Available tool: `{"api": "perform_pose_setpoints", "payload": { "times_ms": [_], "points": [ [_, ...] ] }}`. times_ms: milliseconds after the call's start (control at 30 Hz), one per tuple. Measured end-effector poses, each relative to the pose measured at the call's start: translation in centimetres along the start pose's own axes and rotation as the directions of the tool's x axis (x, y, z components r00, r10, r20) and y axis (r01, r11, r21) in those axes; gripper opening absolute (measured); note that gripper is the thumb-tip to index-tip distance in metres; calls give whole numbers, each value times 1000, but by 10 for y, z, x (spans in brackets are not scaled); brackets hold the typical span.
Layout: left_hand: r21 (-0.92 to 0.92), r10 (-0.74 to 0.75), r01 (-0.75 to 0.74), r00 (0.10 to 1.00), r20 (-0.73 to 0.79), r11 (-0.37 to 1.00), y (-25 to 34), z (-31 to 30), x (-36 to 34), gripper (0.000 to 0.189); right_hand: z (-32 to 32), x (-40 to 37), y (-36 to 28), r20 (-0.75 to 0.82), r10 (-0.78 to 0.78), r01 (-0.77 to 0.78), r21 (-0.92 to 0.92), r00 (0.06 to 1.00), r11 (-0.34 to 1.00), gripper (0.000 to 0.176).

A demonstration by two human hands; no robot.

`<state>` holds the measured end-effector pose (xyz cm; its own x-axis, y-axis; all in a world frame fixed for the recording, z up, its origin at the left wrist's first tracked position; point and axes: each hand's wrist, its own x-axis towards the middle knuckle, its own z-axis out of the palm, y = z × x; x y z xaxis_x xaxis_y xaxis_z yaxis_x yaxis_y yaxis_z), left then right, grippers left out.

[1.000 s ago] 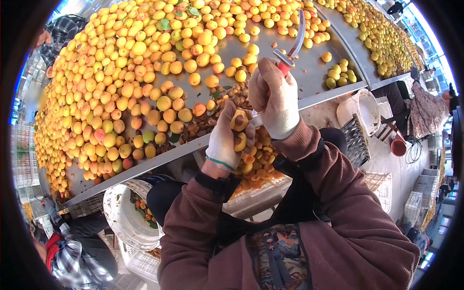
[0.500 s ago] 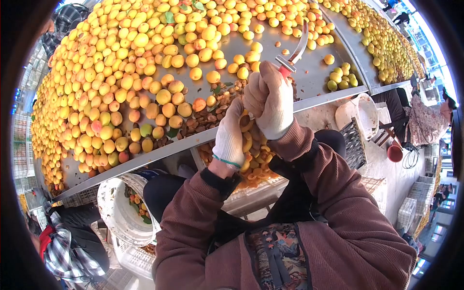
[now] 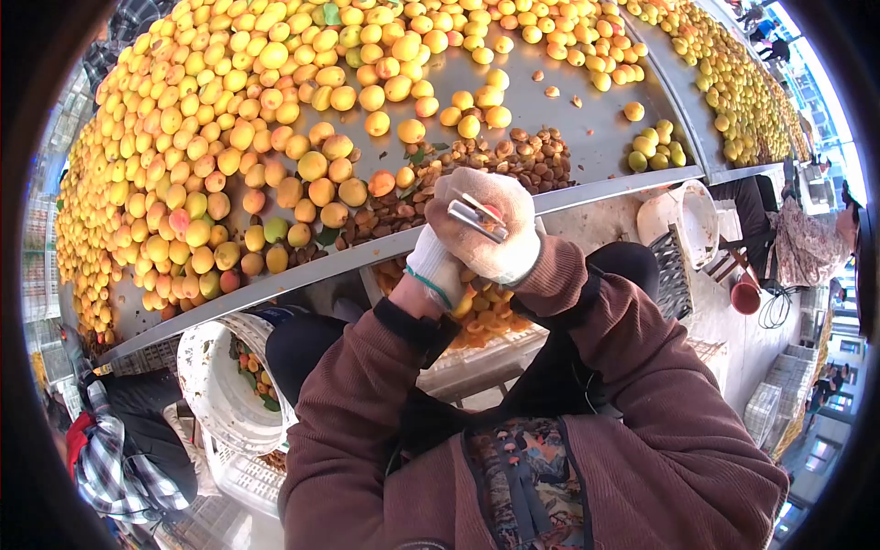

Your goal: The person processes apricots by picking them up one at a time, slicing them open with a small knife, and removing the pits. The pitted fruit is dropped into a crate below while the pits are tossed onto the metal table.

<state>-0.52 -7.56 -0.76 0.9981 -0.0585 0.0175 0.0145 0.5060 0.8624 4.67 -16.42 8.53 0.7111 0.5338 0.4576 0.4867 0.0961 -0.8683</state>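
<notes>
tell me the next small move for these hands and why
Probably lift the left hand toward a whole apricot near the table edge. The right hand grips the knife and covers the left one's fingers above the crate of halved apricots, so any fruit held there is hidden; if there is some, drop it in first.

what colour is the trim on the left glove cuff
Green: a thin line around the white glove cuff of the left hand, clearest in the head view.
</notes>
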Motion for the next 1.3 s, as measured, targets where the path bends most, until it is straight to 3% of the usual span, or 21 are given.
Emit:
{"api": "perform_pose_setpoints", "payload": {
  "times_ms": [33, 67, 100, 133, 167, 233, 300, 367, 433, 467, 533, 567, 700, 767, 833, 867, 933, 1067, 1167, 1233, 1300],
  "points": [
    [1, 2, -2, 1000, -2, 1000, -12, -6, 0, 29, 2, 1, -1, -10, 23, -23, 10, 1000, 1000, 14],
    [-235, -238, 194, 955, -177, 952, 14, 11, 4, 30, 8, 5, 1, -169, 184, -140, 240, 968, 961, 14],
    [-483, -485, 316, 830, -277, 817, 36, 24, 8, 31, 13, 10, 3, -280, 362, -202, 469, 889, 860, 17],
    [-501, -563, 413, 803, -194, 761, 49, 23, 9, 33, 8, 21, -1, -325, 362, -199, 441, 874, 875, 31],
    [-447, -550, 424, 811, -201, 788, 59, 28, 12, 33, -3, 26, 5, -256, 454, -211, 627, 853, 750, 41],
    [-426, -476, 354, 850, -225, 833, 60, 26, 13, 37, -17, 35, 8, -278, 450, -176, 654, 848, 735, 43],
    [-485, -492, 322, 826, -276, 813, 63, 23, 19, 38, -24, 35, 9, -243, 421, -193, 622, 874, 759, 43],
    [-538, -513, 292, 796, -322, 791, 66, 18, 20, 40, -28, 33, 8, -223, 631, -515, 412, 743, 752, 33],
    [-410, -428, 294, 857, -288, 864, 68, 12, 19, 42, -21, 26, 33, -251, 392, -401, 19, 885, 916, 26],
    [-409, -423, 288, 858, -292, 866, 68, 12, 20, 42, -21, 26, 23, -159, 449, -476, -305, 879, 825, 27],
    [-359, -302, 137, 838, -455, 923, 67, 16, 23, 41, -17, 18, 20, -14, 397, -365, -421, 918, 830, 30],
    [-361, -301, 135, 837, -457, 923, 68, 16, 21, 41, -17, 17, 20, 55, 355, -289, -471, 933, 833, 32],
    [-211, -274, 190, 816, -510, 959, 78, 18, 17, 38, -18, 19, 16, 64, 375, -308, -452, 925, 837, 34],
    [-166, -255, 196, 806, -533, 966, 74, 17, 17, 37, -15, 15, 23, 101, 242, -154, -525, 965, 837, 33],
    [33, -54, 88, 822, -567, 996, 57, 9, 20, 40, -11, 15, 26, 108, 267, -169, -540, 958, 825, 33],
    [33, -55, 89, 820, -569, 995, 54, 6, 21, 40, -10, 15, 27, 112, 292, -184, -555, 950, 811, 33],
    [155, -64, 188, 811, -582, 970, 48, 0, 22, 43, -9, 16, 24, 103, 302, -193, -567, 948, 801, 33],
    [-9, -98, 115, 795, -599, 993, 54, 7, 24, 44, -8, 14, 24, 87, 280, -194, -527, 956, 827, 30],
    [116, -101, 205, 808, -581, 972, 63, 5, 19, 44, -5, 12, 22, 37, 267, -217, -479, 963, 851, 29],
    [298, 52, 118, 861, -506, 947, 55, -3, 22, 43, -4, 13, 22, 13, 256, -220, -469, 967, 855, 29],
    [193, 44, 62, 864, -501, 979, 54, -1, 22, 35, -4, 13, 22, -13, 247, -225, -460, 969, 859, 28]
  ]
}}
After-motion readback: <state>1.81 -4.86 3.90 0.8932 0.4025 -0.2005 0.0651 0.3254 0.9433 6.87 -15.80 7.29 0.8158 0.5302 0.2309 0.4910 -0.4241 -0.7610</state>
